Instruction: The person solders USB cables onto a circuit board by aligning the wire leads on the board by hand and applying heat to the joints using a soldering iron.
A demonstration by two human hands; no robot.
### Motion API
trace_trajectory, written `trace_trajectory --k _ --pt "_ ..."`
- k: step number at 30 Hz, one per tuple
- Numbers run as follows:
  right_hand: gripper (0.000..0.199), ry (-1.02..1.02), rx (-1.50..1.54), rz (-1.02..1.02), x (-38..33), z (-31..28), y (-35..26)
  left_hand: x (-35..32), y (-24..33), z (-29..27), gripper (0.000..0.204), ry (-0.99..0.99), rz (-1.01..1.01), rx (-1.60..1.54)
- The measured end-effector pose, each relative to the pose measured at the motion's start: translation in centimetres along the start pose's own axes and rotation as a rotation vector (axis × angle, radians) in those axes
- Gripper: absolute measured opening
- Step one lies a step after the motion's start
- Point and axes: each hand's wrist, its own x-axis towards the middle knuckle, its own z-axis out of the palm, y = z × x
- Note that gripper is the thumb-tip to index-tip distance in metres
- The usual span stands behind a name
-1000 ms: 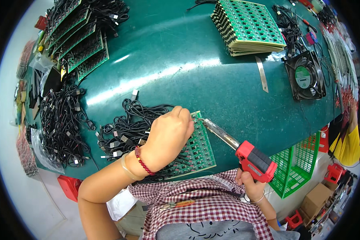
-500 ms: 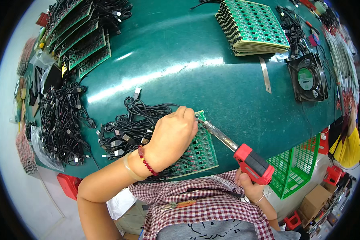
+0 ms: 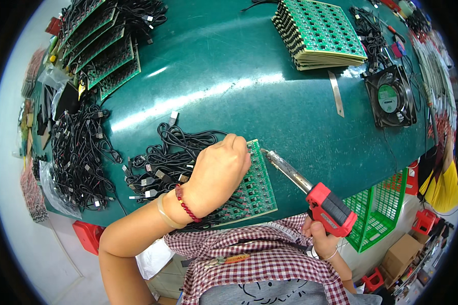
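My right hand [image 3: 320,241] is wrapped round the red and black handle of a soldering iron [image 3: 318,201]. The iron's metal barrel slants up and left, its tip just beside the upper right edge of a green circuit board [image 3: 262,190]. Over the board's upper left part lies my left hand [image 3: 222,166], fingers pinched together; what they hold, if anything, is hidden beneath them. Under and left of that wrist spreads a heap of black USB cables [image 3: 170,140] with metal plugs. Dark wires run across the board's lower part.
A second cable heap [image 3: 81,157] lies at the left, below tilted wired boards [image 3: 112,66]. At the far right stand a stack of green boards [image 3: 323,30], a metal strip [image 3: 336,94] and a black fan [image 3: 390,96]. A green basket [image 3: 374,213] is beyond the table edge.
The soldering iron has moved right, its tip shifting from beside my left fingers to just off the board's edge. My left hand has hardly moved.
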Motion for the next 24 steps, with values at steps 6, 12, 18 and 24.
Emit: trace_trajectory --k 6,12,18,24 --pt "0.045 0.017 -0.071 -0.067 0.0 0.2 0.9 0.0 0.0 0.0 0.012 0.004 -0.024 -0.004" --pt "0.019 -0.033 0.007 0.041 -0.3 0.0 0.0 0.2 0.2 -0.5 0.010 0.000 -0.012 -0.006" --pt "0.036 0.010 -0.025 -0.066 -0.5 0.9 1.0 0.1 0.6 -0.3 0.011 -0.016 0.010 0.038" --pt "0.035 0.000 -0.031 -0.061 -0.5 1.1 1.1 0.1 0.6 -0.2 0.012 -0.030 0.013 0.069"
